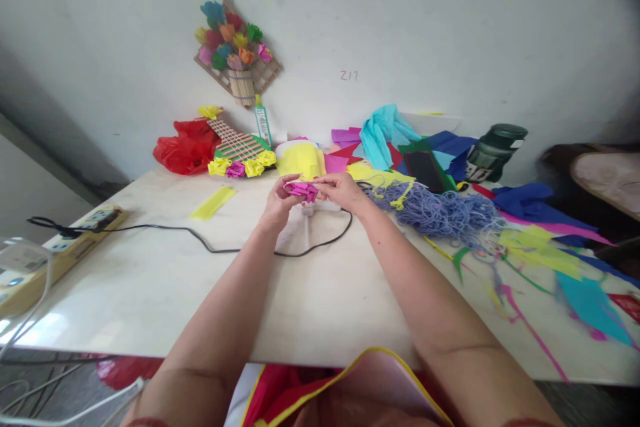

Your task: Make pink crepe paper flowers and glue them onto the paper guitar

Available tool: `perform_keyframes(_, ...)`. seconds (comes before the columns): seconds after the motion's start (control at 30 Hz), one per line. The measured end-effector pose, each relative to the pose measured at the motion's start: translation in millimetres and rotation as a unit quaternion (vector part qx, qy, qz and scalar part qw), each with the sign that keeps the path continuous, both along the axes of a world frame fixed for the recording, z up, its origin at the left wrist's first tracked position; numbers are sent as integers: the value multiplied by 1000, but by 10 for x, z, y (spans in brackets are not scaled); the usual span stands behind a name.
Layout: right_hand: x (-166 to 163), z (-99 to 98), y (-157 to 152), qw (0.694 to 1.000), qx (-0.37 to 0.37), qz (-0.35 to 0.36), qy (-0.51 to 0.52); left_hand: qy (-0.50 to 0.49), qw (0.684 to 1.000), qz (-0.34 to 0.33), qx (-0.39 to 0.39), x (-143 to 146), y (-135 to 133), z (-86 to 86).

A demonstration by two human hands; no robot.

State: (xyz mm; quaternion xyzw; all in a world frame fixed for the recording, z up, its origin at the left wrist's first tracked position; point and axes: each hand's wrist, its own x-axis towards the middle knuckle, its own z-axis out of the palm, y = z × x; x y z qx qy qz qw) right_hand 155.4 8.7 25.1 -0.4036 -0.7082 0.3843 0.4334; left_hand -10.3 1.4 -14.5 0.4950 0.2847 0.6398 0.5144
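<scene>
A small crumpled magenta paper flower [301,190] is held between both hands above the middle of the white table [150,280]. My left hand [278,203] grips its left side with fingers curled. From the right, my right hand [340,190] pinches the same flower with fingertips. Just beneath the hands lies a white glue gun [313,211], partly hidden, with its black cord [210,247] running left across the table.
A blue-grey yarn pile [440,213] and coloured paper scraps [540,240] cover the right side. Yellow paper [300,160], a phone [424,170], a dark jar [495,150], a glue bottle [263,121] and a red bag [187,145] line the wall. A power strip [75,233] sits far left.
</scene>
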Motion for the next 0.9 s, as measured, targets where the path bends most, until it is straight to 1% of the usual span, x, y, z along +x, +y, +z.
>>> perform_keyframes(0.37, 5, -17, 24, 1000, 15, -18, -2, 15, 1000, -4, 8, 2, 0, -8)
perform_keyframes(0.6, 39, -14, 1, 999, -22, 21, -22, 28, 1000, -10, 5, 0, 5, -24)
perform_keyframes(0.9, 52, -24, 25, 999, 11, 18, -36, 42, 999, -22, 4, 12, -23, -20)
